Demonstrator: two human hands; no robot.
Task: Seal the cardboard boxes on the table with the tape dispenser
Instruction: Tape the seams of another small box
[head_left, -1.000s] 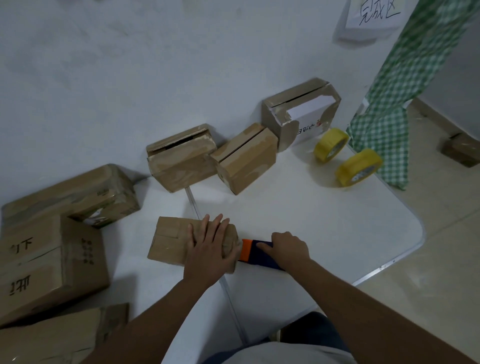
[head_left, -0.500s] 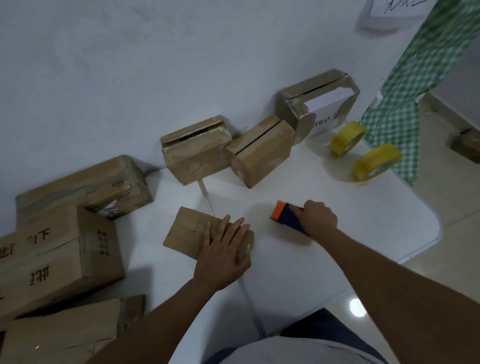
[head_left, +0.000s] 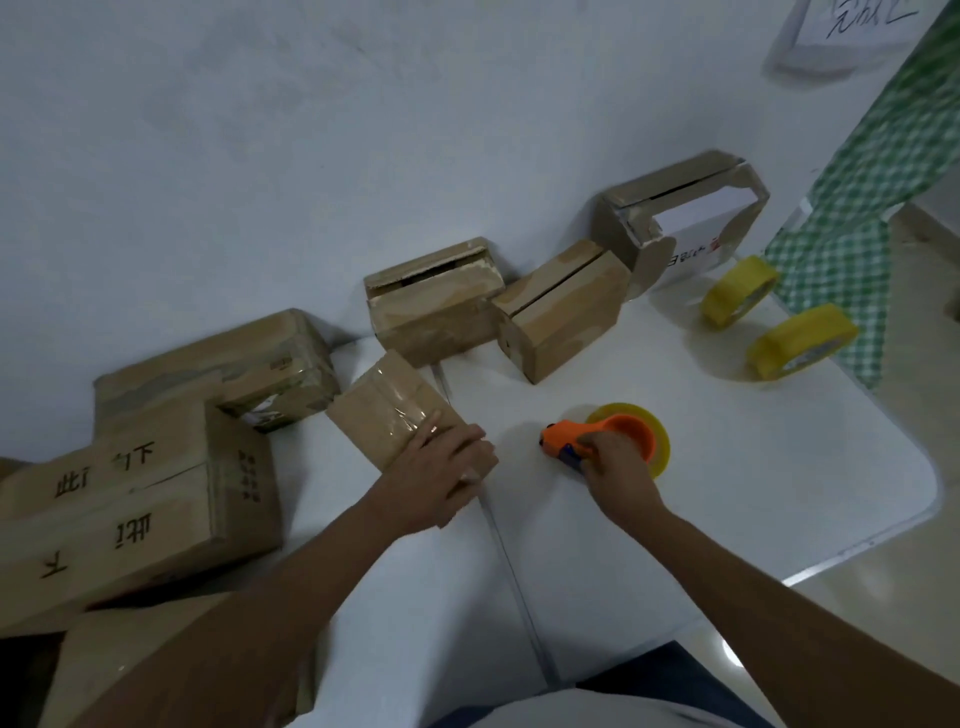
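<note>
Left hand (head_left: 441, 475) grips a taped box (head_left: 395, 415) on the counter (head_left: 727, 467); right hand (head_left: 610, 462) clasps the tape dispenser (head_left: 613, 436). Advice: press the tape ends flat before setting it aside.

Taped box (head_left: 395, 415) left of tape dispenser (head_left: 613, 441) on table (head_left: 727, 493) (two open boxes (head_left: 431, 301) behind, against wall)

You have brown cardboard boxes (head_left: 431, 306) on a white surface (head_left: 727, 467). The tape dispenser (head_left: 597, 441) at centre right is orange with a blue handle and a yellow roll. Two yellow tape rolls (head_left: 800, 340) sit at the right. A green-and-white checked cloth (head_left: 857, 208) hangs at upper right.
</note>
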